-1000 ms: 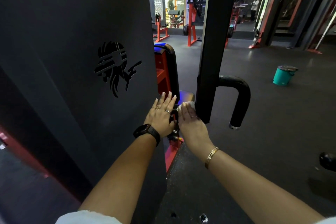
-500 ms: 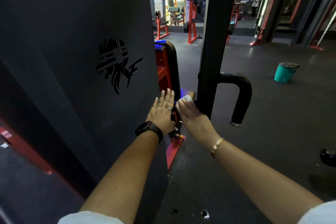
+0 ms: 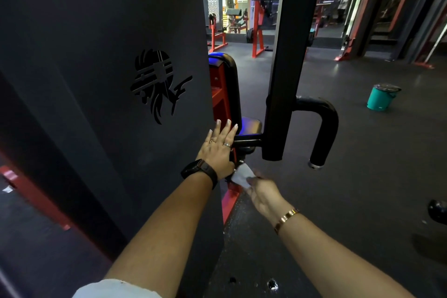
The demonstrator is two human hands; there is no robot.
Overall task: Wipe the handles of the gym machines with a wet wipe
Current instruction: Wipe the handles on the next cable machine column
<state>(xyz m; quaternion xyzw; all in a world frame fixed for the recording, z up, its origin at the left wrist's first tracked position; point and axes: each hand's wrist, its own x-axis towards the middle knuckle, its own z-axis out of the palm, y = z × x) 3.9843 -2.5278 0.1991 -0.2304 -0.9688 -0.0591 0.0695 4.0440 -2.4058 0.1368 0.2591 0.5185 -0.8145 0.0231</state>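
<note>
Big dark sheet-metal panel [image 3: 104, 60] fills the left side, matte, with a cut-out logo [image 3: 157, 84]. It blocks any view of the machine behind it. A square black upright post [image 3: 287, 55] stands in the middle and hides part of the gym behind. Red frame [image 3: 219, 97] and a rounded black back pad [image 3: 231, 80] sit between the panel and the post. A teal bin [image 3: 381, 98] stands well apart on the dark speckled rubber floor [image 3: 362, 189]. Red racks stand far back.

Two handles come off the post:
- short straight bar [image 3: 246, 140] on its left, black, smooth
- hooked handle [image 3: 324, 126] on its right, black grip bending down to a metal end cap

Left hand [image 3: 217, 150] lies flat on the panel edge, fingers straight and spread, gripping nothing. It wears rings, with a black watch [image 3: 199, 172] at the wrist.

Right hand [image 3: 262, 192] pinches the wet wipe [image 3: 242, 175], a white crumpled sheet. There's a gold bracelet [image 3: 286, 219] on that wrist. The wipe sits below the short bar, just beside the heel of the left hand and above the red frame, clear of both handles.

Versus half a second ago: the right hand was up against the post, covering the short bar with the wipe. It has dropped down and back, so the bar is now exposed. Left hand hasn't moved.
</note>
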